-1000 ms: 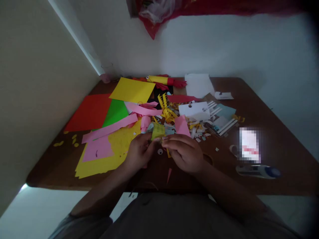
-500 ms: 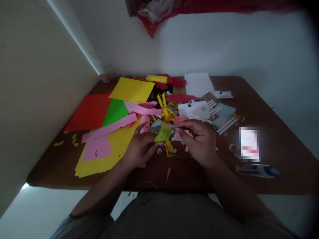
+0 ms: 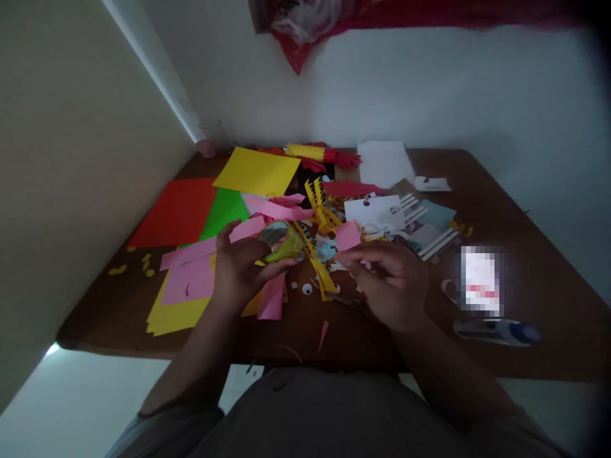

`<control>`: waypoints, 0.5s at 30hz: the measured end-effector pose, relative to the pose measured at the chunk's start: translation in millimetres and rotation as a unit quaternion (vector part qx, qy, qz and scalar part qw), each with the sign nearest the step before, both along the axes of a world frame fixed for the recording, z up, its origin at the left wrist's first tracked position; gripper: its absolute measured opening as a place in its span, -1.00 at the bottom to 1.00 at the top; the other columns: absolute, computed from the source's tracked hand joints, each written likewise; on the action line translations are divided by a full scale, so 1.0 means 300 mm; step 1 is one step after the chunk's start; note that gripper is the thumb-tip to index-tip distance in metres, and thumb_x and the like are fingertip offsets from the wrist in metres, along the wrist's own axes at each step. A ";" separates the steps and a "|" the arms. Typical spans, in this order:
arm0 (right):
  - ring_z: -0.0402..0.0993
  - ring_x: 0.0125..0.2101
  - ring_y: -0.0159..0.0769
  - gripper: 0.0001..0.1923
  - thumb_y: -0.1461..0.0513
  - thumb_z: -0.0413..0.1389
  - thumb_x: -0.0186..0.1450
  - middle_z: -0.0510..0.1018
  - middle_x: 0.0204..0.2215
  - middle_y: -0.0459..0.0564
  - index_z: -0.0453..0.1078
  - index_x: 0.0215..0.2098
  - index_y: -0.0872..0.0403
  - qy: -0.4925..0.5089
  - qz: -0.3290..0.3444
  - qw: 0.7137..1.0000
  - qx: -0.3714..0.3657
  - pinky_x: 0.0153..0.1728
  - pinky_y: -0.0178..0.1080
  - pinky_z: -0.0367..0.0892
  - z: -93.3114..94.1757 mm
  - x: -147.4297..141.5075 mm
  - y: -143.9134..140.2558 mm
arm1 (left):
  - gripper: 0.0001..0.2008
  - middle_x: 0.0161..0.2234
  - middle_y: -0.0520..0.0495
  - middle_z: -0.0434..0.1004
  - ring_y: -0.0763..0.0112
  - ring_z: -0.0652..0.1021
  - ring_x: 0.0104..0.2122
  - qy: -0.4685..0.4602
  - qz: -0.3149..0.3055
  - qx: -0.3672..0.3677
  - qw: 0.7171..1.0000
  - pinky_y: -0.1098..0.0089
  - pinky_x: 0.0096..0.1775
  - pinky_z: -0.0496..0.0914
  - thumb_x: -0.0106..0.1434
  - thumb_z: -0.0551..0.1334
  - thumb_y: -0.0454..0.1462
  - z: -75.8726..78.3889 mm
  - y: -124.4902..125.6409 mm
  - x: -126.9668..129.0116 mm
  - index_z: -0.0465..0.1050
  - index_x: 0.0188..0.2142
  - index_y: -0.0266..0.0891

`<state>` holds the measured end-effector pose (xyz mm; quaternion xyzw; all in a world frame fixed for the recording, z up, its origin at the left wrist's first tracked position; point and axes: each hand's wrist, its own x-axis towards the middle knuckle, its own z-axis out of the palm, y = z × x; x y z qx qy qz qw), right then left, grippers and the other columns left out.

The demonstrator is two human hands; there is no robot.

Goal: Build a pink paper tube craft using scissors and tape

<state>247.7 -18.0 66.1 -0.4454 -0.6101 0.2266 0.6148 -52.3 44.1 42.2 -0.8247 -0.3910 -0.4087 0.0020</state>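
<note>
Left hand (image 3: 241, 267): gripped a green paper roll (image 3: 285, 247), lifted to work on.
Right hand (image 3: 389, 280): fingers pinched; what they held, cannot tell.

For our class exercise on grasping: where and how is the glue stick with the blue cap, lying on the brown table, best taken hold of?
Grip the glue stick with the blue cap across its white barrel from above: it lies flat, long axis left to right, on the brown table, with both long sides free.

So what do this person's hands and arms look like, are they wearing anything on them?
Both the left hand and the right hand are bare: no gloves, and no rings or watch that I can make out in the dim light. The forearms are bare too, with grey short sleeves showing near the elbows.
</note>
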 end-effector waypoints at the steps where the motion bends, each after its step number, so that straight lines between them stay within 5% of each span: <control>1: 0.86 -0.23 -0.18 -0.90 0.25 0.51 0.41 0.89 -0.25 -0.08 0.83 -0.19 -0.14 0.044 -0.016 0.998 -0.032 -0.14 -0.17 0.74 -0.003 0.008 0.009 | -0.61 -0.46 0.17 0.59 0.35 0.63 -0.43 0.015 -0.038 0.019 0.999 -0.08 0.45 0.30 0.42 0.57 -0.02 0.019 -0.004 -0.007 0.46 -0.33 -0.11; 3: 0.86 -0.22 -0.15 -0.91 0.19 0.59 0.34 0.88 -0.26 -0.07 0.83 -0.20 -0.11 0.142 -0.033 0.985 -0.092 -0.16 -0.18 0.73 -0.013 0.025 0.030 | -0.77 -0.35 0.13 0.68 0.32 0.70 -0.36 0.040 -0.103 0.033 0.993 -0.09 0.47 0.28 0.43 0.53 -0.16 0.057 -0.014 -0.018 0.51 -0.22 -0.10; 6: 0.88 -0.21 -0.09 -0.83 0.15 0.64 0.28 0.89 -0.25 -0.05 0.82 -0.20 -0.08 0.222 0.001 0.964 -0.146 -0.11 -0.11 0.75 -0.036 0.034 0.055 | -0.82 -0.30 0.11 0.73 0.30 0.74 -0.31 0.041 -0.109 0.040 0.992 -0.06 0.44 0.29 0.41 0.51 -0.24 0.094 -0.025 -0.037 0.54 -0.17 -0.09; 15: 0.87 -0.18 -0.11 -0.82 0.13 0.64 0.28 0.89 -0.22 -0.05 0.81 -0.20 -0.10 0.234 0.067 0.954 -0.175 -0.05 -0.08 0.77 -0.050 -0.011 0.030 | -0.49 -0.54 0.17 0.53 0.31 0.57 -0.48 -0.015 0.125 0.066 0.990 -0.04 0.25 0.34 0.26 0.66 0.11 0.045 0.008 -0.110 0.47 -0.40 -0.11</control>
